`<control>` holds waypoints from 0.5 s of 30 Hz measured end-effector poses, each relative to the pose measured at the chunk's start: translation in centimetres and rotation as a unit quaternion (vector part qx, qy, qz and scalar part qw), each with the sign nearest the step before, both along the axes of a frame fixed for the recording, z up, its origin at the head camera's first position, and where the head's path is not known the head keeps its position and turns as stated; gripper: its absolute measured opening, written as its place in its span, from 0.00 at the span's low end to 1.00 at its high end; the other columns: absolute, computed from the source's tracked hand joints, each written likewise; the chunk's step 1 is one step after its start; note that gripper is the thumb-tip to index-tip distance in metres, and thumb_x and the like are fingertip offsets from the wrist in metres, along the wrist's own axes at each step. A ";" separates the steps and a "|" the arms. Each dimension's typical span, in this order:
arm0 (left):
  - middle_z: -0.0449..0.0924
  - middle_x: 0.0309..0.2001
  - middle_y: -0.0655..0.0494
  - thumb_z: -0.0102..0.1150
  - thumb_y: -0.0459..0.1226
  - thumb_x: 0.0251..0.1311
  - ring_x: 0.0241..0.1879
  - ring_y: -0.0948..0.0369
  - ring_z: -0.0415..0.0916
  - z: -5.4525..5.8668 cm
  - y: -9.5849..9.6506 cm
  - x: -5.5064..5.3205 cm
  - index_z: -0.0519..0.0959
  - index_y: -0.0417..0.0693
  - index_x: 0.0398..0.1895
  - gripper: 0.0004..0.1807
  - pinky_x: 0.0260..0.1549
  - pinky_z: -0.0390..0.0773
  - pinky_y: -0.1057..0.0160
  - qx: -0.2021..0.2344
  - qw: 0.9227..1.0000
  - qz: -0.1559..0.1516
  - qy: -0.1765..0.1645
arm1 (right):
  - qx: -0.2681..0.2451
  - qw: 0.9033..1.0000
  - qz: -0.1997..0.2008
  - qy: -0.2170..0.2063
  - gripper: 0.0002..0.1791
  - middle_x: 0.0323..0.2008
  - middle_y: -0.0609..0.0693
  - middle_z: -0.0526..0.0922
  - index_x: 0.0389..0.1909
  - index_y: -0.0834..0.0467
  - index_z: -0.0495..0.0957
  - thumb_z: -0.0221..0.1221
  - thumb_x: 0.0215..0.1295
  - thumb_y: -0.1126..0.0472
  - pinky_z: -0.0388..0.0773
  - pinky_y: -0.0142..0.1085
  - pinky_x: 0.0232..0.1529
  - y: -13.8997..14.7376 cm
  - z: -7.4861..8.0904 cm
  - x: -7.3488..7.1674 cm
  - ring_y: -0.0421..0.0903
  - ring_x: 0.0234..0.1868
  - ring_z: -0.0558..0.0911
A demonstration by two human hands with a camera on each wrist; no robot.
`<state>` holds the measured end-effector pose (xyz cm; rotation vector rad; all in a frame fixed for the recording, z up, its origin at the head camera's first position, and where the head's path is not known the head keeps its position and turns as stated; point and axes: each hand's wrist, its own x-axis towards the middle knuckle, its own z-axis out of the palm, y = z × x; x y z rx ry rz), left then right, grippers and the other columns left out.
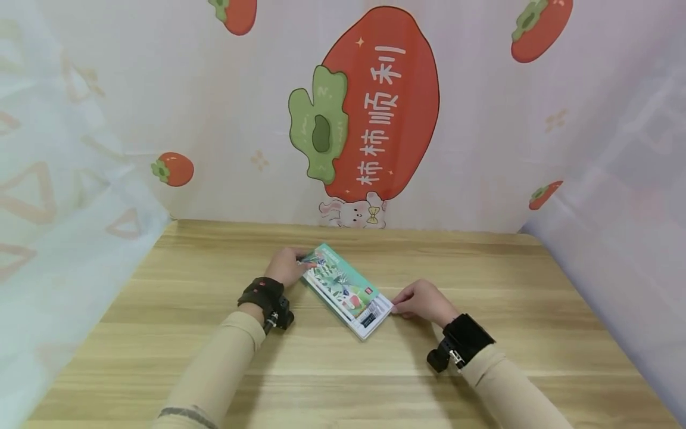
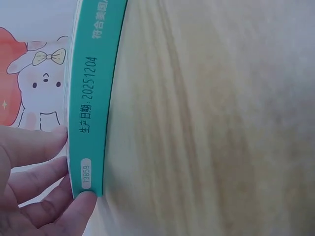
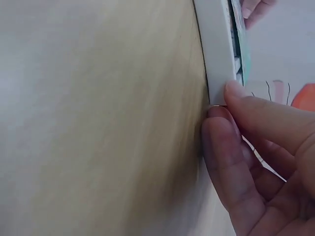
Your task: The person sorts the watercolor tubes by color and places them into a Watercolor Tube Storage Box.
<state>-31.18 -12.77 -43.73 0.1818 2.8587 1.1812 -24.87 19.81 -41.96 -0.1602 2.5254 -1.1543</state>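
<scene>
A flat box [image 1: 343,285] with a teal, plant-printed cover and a small red logo lies at a slant on the wooden table. Its far left corner is held by my left hand [image 1: 287,266]; the left wrist view shows fingers and thumb around the end of the teal side [image 2: 88,108], printed with a date and a number. At the near right corner my right hand [image 1: 427,302] pinches the box, thumb on the upper edge and fingers at the end. A plain white side [image 3: 216,54] faces the right wrist camera. The underside is hidden.
The wooden tabletop [image 1: 187,310] runs back to a pale curtain [image 1: 230,107] printed with red persimmons and a rabbit. More pale fabric hangs along the left and right sides. Each wrist wears a black strap [image 1: 468,338] with a small camera.
</scene>
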 end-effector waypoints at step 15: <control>0.83 0.53 0.37 0.69 0.44 0.65 0.52 0.44 0.79 0.6 -0.5 0.9 0.82 0.33 0.57 0.25 0.54 0.78 0.45 -0.008 1.000 -0.014 -0.016 | 0.061 0.997 0.001 0.056 0.05 0.24 0.46 0.85 0.27 0.61 0.89 0.75 0.55 0.65 0.76 0.31 0.26 -1.6 -0.3 -1.3 0.39 0.23 0.77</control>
